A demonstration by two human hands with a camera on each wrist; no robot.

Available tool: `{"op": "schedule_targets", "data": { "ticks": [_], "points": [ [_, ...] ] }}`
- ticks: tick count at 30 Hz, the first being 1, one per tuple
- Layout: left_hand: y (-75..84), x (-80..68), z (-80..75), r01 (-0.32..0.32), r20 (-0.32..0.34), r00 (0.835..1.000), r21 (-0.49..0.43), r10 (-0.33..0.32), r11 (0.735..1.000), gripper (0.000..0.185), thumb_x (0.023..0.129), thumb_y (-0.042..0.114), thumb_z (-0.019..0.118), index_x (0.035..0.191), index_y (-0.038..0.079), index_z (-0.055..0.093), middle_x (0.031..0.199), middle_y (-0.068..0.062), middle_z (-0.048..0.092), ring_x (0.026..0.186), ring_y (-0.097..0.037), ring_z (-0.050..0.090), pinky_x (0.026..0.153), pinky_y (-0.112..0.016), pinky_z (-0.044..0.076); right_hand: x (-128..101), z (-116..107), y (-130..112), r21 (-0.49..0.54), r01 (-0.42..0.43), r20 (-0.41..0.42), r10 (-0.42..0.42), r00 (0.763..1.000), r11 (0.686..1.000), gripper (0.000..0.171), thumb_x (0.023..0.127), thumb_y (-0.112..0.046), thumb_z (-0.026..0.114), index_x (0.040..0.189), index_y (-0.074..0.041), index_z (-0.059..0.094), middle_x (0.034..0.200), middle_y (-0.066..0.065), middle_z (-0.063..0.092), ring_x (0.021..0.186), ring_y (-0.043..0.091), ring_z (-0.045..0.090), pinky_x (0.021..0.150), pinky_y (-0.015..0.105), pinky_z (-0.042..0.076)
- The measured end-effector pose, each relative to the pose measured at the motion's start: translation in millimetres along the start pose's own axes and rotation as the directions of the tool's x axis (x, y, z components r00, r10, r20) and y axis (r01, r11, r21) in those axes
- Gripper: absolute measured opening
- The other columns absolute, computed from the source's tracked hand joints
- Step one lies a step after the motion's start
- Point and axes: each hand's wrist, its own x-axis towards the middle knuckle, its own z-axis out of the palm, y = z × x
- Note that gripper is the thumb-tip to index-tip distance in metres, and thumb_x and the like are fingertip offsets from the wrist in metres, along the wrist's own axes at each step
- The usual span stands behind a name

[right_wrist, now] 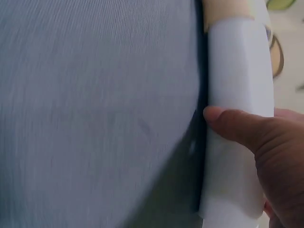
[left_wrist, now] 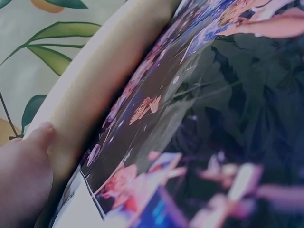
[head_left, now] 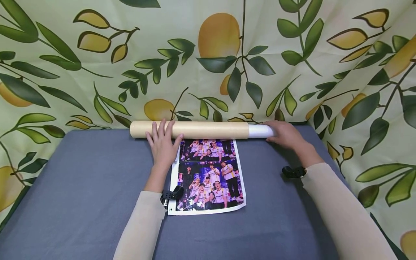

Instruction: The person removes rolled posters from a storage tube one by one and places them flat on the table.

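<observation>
A tan cardboard tube (head_left: 201,130) lies crosswise at the back of the table. My left hand (head_left: 163,144) rests on its left part, fingers spread over the top and thumb at the near side. From the tube's right end sticks out a white roll (head_left: 257,130), gripped near its outer end by my right hand (head_left: 286,133). In the right wrist view, the thumb (right_wrist: 232,123) lies across the white roll (right_wrist: 237,71); the other fingers are mostly hidden behind it. Below the tube, a glossy printed photo sheet (head_left: 208,184) with white borders lies flat, partly under my left wrist.
The grey-blue cloth (head_left: 97,202) covers the table. Right behind the tube hangs a curtain (head_left: 182,21) with a leaf and fruit pattern, which also runs along both sides. The photo sheet's lower right corner curls up slightly.
</observation>
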Motion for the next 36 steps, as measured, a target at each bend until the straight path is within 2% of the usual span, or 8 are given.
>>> {"op": "schedule_targets", "data": {
  "ticks": [8, 15, 22, 24, 27, 30, 32, 36],
  "points": [
    [0.8, -1.5, -0.7, 0.049, -0.021, 0.999, 0.009, -0.049, 0.999, 0.081, 0.090, 0.066, 0.062, 0.153, 0.022, 0.037, 0.168, -0.010, 0.021, 0.159, -0.038, -0.002, 0.124, -0.064, -0.007, -10.6, -11.7, 7.1, -0.113, -0.079, 0.020, 0.082, 0.996, 0.990, 0.069, 0.081, -0.018, 0.082, 0.141, -0.002, 0.051, 0.137, 0.030, 0.057, 0.127, 0.049, 0.051, 0.111, 0.066, 0.032],
    [-2.6, -0.9, -1.6, 0.178, -0.099, 0.978, -0.042, -0.181, 0.983, 0.093, 0.080, 0.073, 0.068, 0.147, 0.014, 0.041, 0.163, -0.015, 0.024, 0.159, -0.038, -0.006, 0.124, -0.063, -0.009, 12.1, 5.6, -37.9, -0.099, 0.074, -0.046, -0.079, 0.996, 0.992, 0.079, 0.081, -0.032, 0.085, 0.145, -0.003, 0.050, 0.141, 0.026, 0.056, 0.132, 0.046, 0.051, 0.113, 0.064, 0.035],
    [-2.6, 2.6, -5.2, 0.272, -0.138, 0.949, -0.099, -0.284, 0.957, 0.103, 0.072, 0.080, 0.069, 0.139, 0.007, 0.039, 0.164, -0.018, 0.013, 0.157, -0.038, -0.018, 0.122, -0.064, -0.016, 28.0, 15.5, -75.6, -0.104, 0.077, -0.017, -0.079, 0.997, 0.992, 0.072, 0.087, -0.035, 0.079, 0.145, -0.005, 0.050, 0.141, 0.023, 0.058, 0.130, 0.043, 0.054, 0.111, 0.064, 0.038],
    [-2.5, 3.1, -3.8, 0.223, -0.150, 0.959, -0.120, -0.239, 0.967, 0.100, 0.074, 0.075, 0.071, 0.142, 0.010, 0.039, 0.167, -0.017, 0.009, 0.157, -0.038, -0.017, 0.121, -0.065, -0.017, 29.9, 16.8, -80.9, -0.105, 0.077, -0.020, -0.080, 0.997, 0.991, 0.069, 0.089, -0.034, 0.078, 0.145, -0.006, 0.051, 0.139, 0.023, 0.059, 0.129, 0.043, 0.055, 0.110, 0.063, 0.040],
    [0.0, 3.3, -0.9, 0.056, -0.101, 0.993, -0.106, -0.067, 0.993, 0.091, 0.082, 0.066, 0.070, 0.152, 0.018, 0.039, 0.170, -0.015, 0.010, 0.158, -0.038, -0.011, 0.119, -0.066, -0.019, 32.4, 18.6, -85.4, -0.115, 0.085, -0.022, -0.088, 0.996, 0.990, 0.067, 0.089, -0.031, 0.078, 0.144, -0.004, 0.051, 0.136, 0.023, 0.060, 0.126, 0.042, 0.057, 0.109, 0.061, 0.041],
    [2.4, 2.9, 1.4, -0.095, -0.018, 0.995, -0.059, 0.095, 0.994, 0.078, 0.090, 0.062, 0.064, 0.155, 0.026, 0.039, 0.169, -0.013, 0.019, 0.159, -0.037, -0.003, 0.119, -0.067, -0.018, 34.8, 20.6, -89.6, -0.113, 0.090, -0.028, -0.093, 0.995, 0.990, 0.067, 0.088, -0.032, 0.078, 0.142, -0.002, 0.051, 0.136, 0.022, 0.061, 0.126, 0.042, 0.057, 0.109, 0.059, 0.042],
    [3.8, 2.2, 0.9, -0.128, 0.027, 0.991, -0.036, 0.129, 0.991, 0.076, 0.090, 0.064, 0.062, 0.154, 0.027, 0.042, 0.166, -0.013, 0.026, 0.159, -0.037, 0.001, 0.118, -0.068, -0.019, 36.2, 21.1, -93.0, -0.112, 0.095, -0.027, -0.099, 0.995, 0.989, 0.068, 0.088, -0.033, 0.079, 0.141, -0.002, 0.051, 0.135, 0.022, 0.062, 0.127, 0.041, 0.057, 0.109, 0.059, 0.042],
    [2.3, 2.2, -0.7, -0.126, 0.033, 0.991, -0.015, 0.126, 0.992, 0.075, 0.087, 0.066, 0.065, 0.149, 0.027, 0.046, 0.159, -0.014, 0.037, 0.158, -0.036, 0.008, 0.119, -0.068, -0.018, 38.7, 19.5, -96.7, -0.138, 0.107, -0.006, -0.109, 0.994, 0.985, 0.069, 0.088, -0.036, 0.078, 0.144, -0.006, 0.050, 0.136, 0.021, 0.062, 0.127, 0.042, 0.056, 0.107, 0.060, 0.044]
  ]
}}
